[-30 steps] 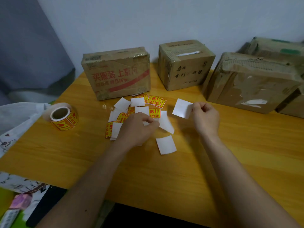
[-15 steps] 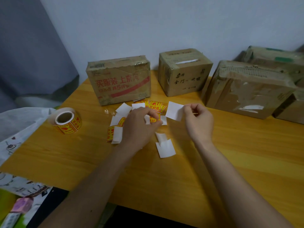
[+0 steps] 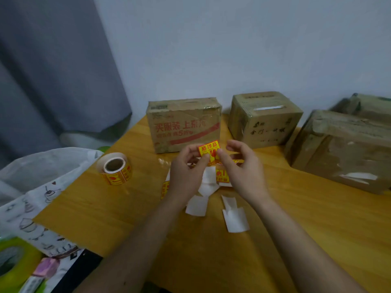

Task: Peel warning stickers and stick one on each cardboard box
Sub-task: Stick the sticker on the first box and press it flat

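Both hands are raised over the wooden table [image 3: 296,229]. My left hand [image 3: 187,174] and my right hand [image 3: 243,168] pinch a yellow-and-red warning sticker [image 3: 208,148] between them, its printed face toward me. It hangs just in front of the cardboard box with red print [image 3: 184,125]. A second cardboard box [image 3: 264,119] stands to the right, and a large flat box [image 3: 342,149] further right. Loose stickers [image 3: 222,176] and white backing papers [image 3: 236,216] lie under my hands.
A sticker roll [image 3: 115,171] lies on the table's left. A white printed bag [image 3: 42,187] hangs over the left edge, with a green tape roll [image 3: 14,263] below. Another box [image 3: 372,104] stands at the back right. A grey curtain [image 3: 53,70] hangs at left.
My right hand has let go of the white backing paper it held. Both hands have risen and come together, now holding a printed sticker. The camera has tilted up.
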